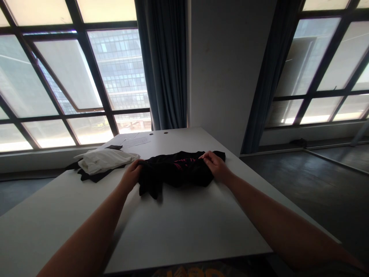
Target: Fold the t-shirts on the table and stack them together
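A black garment with pink print (178, 173), which looks like a T-shirt, lies bunched across the white table (184, 227). My left hand (133, 173) grips its left end, and a loose fold hangs down beside those fingers. At the right, my right hand (213, 163) pinches the cloth near its upper edge, with a bit of black fabric showing beyond the knuckles. Close to my left hand, a white folded garment (105, 158) rests on top of dark cloth (96, 177).
Papers (135, 141) lie toward the table's far left, near two dark round holes. Behind the far edge stand a grey pillar (227, 73) and a blue curtain (165, 65). Large windows flank them. Dark floor (294, 173) borders the table on the right.
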The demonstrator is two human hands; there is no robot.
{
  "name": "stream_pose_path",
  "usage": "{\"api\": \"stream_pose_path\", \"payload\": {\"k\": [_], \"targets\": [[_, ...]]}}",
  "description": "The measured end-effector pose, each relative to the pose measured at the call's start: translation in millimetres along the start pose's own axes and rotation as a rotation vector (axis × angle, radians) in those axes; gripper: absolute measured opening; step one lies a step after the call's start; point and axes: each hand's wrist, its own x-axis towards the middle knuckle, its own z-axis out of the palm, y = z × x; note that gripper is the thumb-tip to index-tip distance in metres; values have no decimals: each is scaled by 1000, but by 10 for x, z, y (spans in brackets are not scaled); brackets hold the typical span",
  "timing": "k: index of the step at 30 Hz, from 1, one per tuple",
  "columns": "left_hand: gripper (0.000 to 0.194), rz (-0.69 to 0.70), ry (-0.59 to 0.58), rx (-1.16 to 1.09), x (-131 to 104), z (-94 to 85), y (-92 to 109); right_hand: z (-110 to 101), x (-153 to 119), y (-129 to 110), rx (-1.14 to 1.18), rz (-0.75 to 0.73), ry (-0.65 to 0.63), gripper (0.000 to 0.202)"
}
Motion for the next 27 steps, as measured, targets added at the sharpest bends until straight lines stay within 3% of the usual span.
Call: {"api": "stream_pose_path", "payload": {"k": [2,5,8,10,14,16,18,20,22,24,27], "targets": [[50,-50,-29,-168,8,-38,-22,-75,53,38,192,101,27,22],[58,-125,-67,-330,15,-67,-51,-166,98,106,516,236,-35,28],[59,-150,-22,-333,14,-73,-38,-256,88,142,707,296,-147,30],[55,-154,-71,-276,4,-89,-7,-324,55,155,755,333,-261,32],[56,-148,-480,-271,-52,-162,33,-461,-27,203,779,409,-608,41],[59,-158,-652,-307,-86,-195,23,-503,-49,226,823,375,-785,44],[62,-163,-765,-329,-108,-204,5,-499,-44,230,874,304,-831,45],[68,-150,-821,-339,-111,-180,-8,-440,-12,226,819,295,-730,43],[71,-117,-761,-307,-93,-124,-18,-334,32,242,588,367,-620,38],[63,-26,-564,-128,-59,-50,-48,-212,68,301,215,385,-562,31],[41,239,-293,285,6,60,-182,-72,77,455,-308,173,-503,15]]}}
